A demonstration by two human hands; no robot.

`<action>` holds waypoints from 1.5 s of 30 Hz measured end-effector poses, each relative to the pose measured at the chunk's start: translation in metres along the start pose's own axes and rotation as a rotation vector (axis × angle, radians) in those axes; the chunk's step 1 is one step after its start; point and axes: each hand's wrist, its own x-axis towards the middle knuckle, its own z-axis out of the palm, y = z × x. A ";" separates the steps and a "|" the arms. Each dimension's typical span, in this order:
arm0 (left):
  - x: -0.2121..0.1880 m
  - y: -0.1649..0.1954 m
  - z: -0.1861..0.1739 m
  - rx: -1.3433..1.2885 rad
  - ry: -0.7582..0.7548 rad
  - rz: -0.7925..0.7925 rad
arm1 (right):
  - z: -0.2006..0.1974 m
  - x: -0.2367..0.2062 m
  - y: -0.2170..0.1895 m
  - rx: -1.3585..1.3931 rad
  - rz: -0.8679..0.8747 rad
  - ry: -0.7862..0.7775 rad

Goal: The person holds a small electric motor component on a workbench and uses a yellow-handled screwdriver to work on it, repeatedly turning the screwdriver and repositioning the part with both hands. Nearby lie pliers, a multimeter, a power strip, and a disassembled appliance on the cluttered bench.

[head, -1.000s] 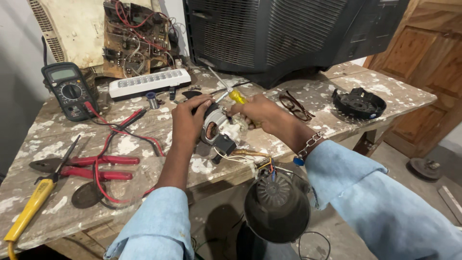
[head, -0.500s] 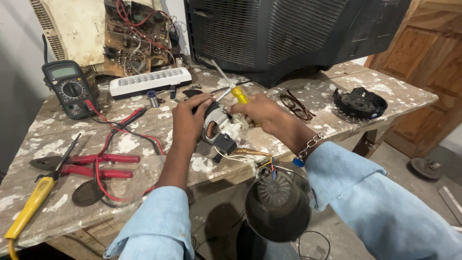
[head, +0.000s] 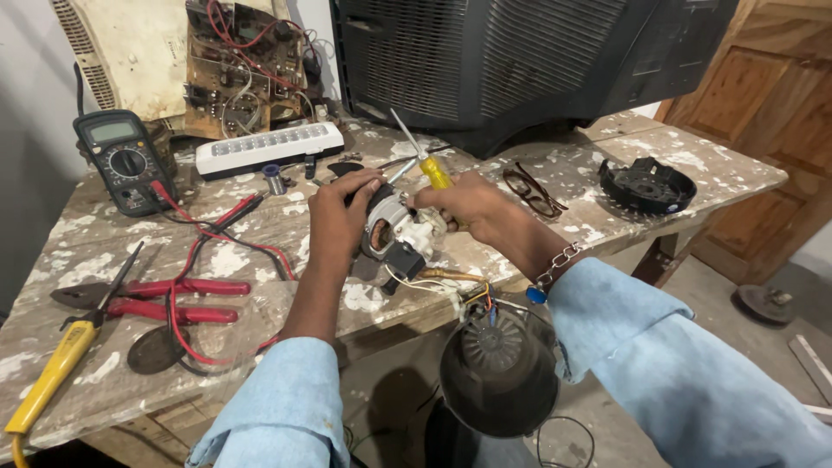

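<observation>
Evidently a small white-and-copper electric motor (head: 394, 236) is steadied by the closed left hand (head: 340, 217) on the paint-spattered wooden table (head: 260, 234). A yellow-handled screwdriver (head: 422, 159) is gripped in the right hand (head: 464, 204), its working end hidden against the motor. Firm, square seating of the tip is probably called for next.

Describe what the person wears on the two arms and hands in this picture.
Both arms wear long light blue sleeves, the left sleeve pushed up to about the elbow and the right sleeve reaching close to the wrist. The left hand and the right hand are bare, without gloves. On the right wrist is a silver chain bracelet with a small blue bead.
</observation>
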 end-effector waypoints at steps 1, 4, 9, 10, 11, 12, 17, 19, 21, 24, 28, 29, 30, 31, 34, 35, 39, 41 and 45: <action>0.000 0.000 0.000 -0.001 -0.006 0.003 | 0.000 0.000 0.000 0.012 0.021 0.001; 0.000 0.000 -0.001 0.005 -0.016 -0.005 | 0.000 0.004 -0.002 0.048 0.091 -0.019; 0.000 0.002 0.000 0.005 -0.010 -0.020 | -0.001 0.004 -0.004 0.048 0.090 -0.014; 0.000 0.002 0.000 0.004 -0.009 -0.012 | -0.001 0.003 -0.003 0.061 0.049 -0.010; 0.000 0.003 0.000 0.003 -0.009 -0.005 | -0.001 0.000 -0.001 0.075 0.010 -0.005; 0.000 0.003 -0.001 0.002 -0.009 0.004 | -0.002 -0.002 0.000 0.089 -0.030 0.000; 0.000 0.004 0.000 -0.001 -0.018 -0.034 | -0.002 0.005 -0.002 0.060 0.100 -0.068; 0.000 0.004 0.000 0.002 -0.022 -0.035 | -0.002 0.007 -0.003 0.075 0.123 -0.080; 0.000 0.005 -0.001 -0.006 -0.030 -0.042 | -0.001 0.006 -0.003 0.095 0.110 -0.073; -0.001 0.005 -0.003 0.005 -0.023 0.005 | 0.003 0.002 -0.002 0.023 0.050 0.036; -0.001 0.006 -0.001 -0.017 -0.021 -0.038 | 0.000 0.001 -0.003 0.038 0.106 -0.026; 0.000 0.005 -0.002 -0.003 -0.020 -0.029 | -0.001 0.003 -0.003 0.027 0.129 -0.036; 0.000 0.005 -0.002 0.010 -0.020 -0.020 | -0.003 0.005 -0.003 0.016 0.151 -0.046; 0.000 0.005 -0.002 0.007 -0.022 -0.016 | -0.003 0.007 -0.002 0.049 0.142 -0.063; 0.001 0.004 -0.002 0.003 -0.018 0.003 | -0.002 0.011 0.003 0.103 0.090 -0.069; 0.000 0.003 -0.002 0.002 -0.012 0.010 | -0.001 0.010 0.005 0.090 0.061 -0.041; 0.000 0.004 -0.002 -0.014 -0.015 0.000 | -0.001 0.010 0.007 0.053 0.091 -0.021; 0.000 0.005 -0.002 0.006 -0.014 -0.015 | -0.003 0.010 0.005 0.052 0.151 -0.045; -0.001 0.007 -0.003 0.011 -0.012 -0.012 | -0.001 0.012 0.003 0.106 0.141 -0.075</action>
